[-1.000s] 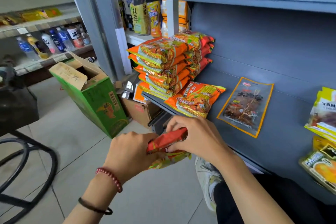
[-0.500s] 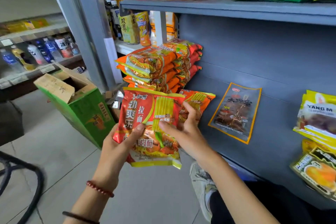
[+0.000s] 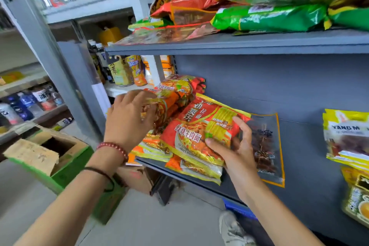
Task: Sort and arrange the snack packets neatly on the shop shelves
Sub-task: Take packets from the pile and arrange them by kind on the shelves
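My right hand (image 3: 233, 146) grips a red and yellow noodle packet (image 3: 197, 132) by its right side, laying it on other packets at the front of the grey shelf (image 3: 311, 166). My left hand (image 3: 127, 118) reaches onto the stack of orange noodle packets (image 3: 177, 94) at the shelf's left end, fingers spread and blurred against the top packets. A clear dark snack pouch with an orange border (image 3: 267, 146) lies flat just right of my right hand.
Yellow packets (image 3: 347, 138) lie at the shelf's right end. The upper shelf (image 3: 239, 42) holds green and red bags. An open green carton (image 3: 50, 158) stands on the floor at left. Bottles fill the shelves behind it. A shoe (image 3: 233, 229) shows below.
I lifted the red packet from in front of me onto the shelf. My left hand let go of it and moved up to the orange stack. The view tilted upward.
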